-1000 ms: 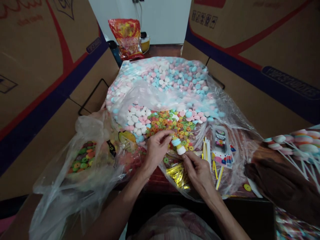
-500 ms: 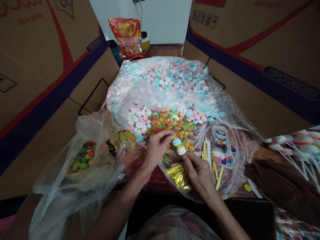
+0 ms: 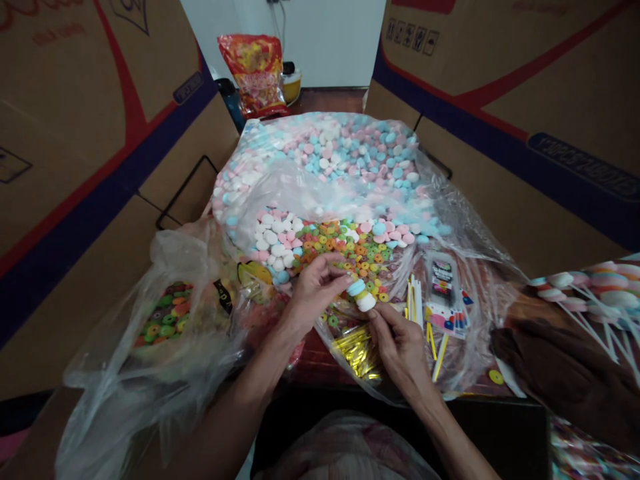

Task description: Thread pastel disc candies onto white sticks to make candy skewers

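My right hand (image 3: pixel 403 340) pinches a candy skewer (image 3: pixel 361 295) from below, its thumb and fingers at the white end. White and light blue marshmallows are stacked on it with a yellow gummy ring between them. The fingers of my left hand (image 3: pixel 316 290) close around the skewer's upper end, next to the blue marshmallow; what lies between the fingertips is partly hidden. Just beyond my hands spreads a pile of sugared gummy rings (image 3: pixel 327 240). White, pink and blue marshmallows (image 3: pixel 273 237) lie behind and beside it.
A large plastic bag of marshmallows (image 3: pixel 345 143) fills the table behind. Gold twist ties (image 3: pixel 357 350), sticks (image 3: pixel 414 300) and a small labelled pack (image 3: pixel 443 287) lie near my right hand. A bag of gummy rings (image 3: pixel 167 317) sits left, finished skewers (image 3: pixel 600 287) right. Cardboard boxes (image 3: pixel 500 133) flank both sides.
My left hand has moved slightly right and its thumb has come down against the skewer's top end. The skewer has shifted a little to the right in my right hand.
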Tool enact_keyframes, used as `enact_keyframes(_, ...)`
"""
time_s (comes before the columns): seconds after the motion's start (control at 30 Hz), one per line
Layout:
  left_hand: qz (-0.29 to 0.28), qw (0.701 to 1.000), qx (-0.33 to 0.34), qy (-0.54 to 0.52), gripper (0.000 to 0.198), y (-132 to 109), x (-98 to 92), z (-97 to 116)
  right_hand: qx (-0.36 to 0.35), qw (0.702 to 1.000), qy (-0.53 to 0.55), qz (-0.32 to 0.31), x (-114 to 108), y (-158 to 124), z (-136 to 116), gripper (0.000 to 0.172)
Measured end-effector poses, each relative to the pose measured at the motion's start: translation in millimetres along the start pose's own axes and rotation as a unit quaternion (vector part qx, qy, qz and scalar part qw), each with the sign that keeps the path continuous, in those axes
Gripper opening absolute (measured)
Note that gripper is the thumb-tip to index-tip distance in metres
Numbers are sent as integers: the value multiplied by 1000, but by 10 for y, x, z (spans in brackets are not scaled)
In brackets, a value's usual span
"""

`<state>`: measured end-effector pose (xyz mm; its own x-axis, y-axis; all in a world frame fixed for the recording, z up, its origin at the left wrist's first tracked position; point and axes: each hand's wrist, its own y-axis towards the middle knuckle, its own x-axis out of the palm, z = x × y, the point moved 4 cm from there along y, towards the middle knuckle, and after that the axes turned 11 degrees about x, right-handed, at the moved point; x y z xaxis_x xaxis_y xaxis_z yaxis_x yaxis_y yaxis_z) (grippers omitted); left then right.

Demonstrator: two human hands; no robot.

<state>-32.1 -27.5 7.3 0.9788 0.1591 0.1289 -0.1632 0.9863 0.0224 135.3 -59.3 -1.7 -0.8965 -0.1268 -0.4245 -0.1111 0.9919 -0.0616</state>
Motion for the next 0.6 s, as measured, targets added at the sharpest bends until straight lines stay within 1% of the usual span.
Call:
enact_keyframes(0.1, -22, 1000, -10, 1, 32, -24, -11, 37, -7, 1000, 0, 4, -25, -7, -43, 28)
enact_keyframes(0.2, -28, 1000, -7, -5, 28, -46, -7, 29, 9, 1000, 8, -3, -48, 8, -78, 31)
enact_keyframes(0.33, 16, 999, -18, -41, 29, -45, 21, -24, 27, 999, 32, -17, -49, 59, -118, 33)
enact_keyframes(0.47, 74, 987, -28, -138, 31, -14, 72, -20, 14, 999, 31, -42, 37, 70, -86, 30)
enact_keyframes(0.53, 87, 981, -23, -173, 30, -2, 96, 7, 11, 998, 27, -47, 92, 45, -24, 27)
enact_keyframes(0.6, 85, 978, -26, -189, 29, -5, 125, 23, 6, 999, 28, -39, 131, 10, 30, 28)
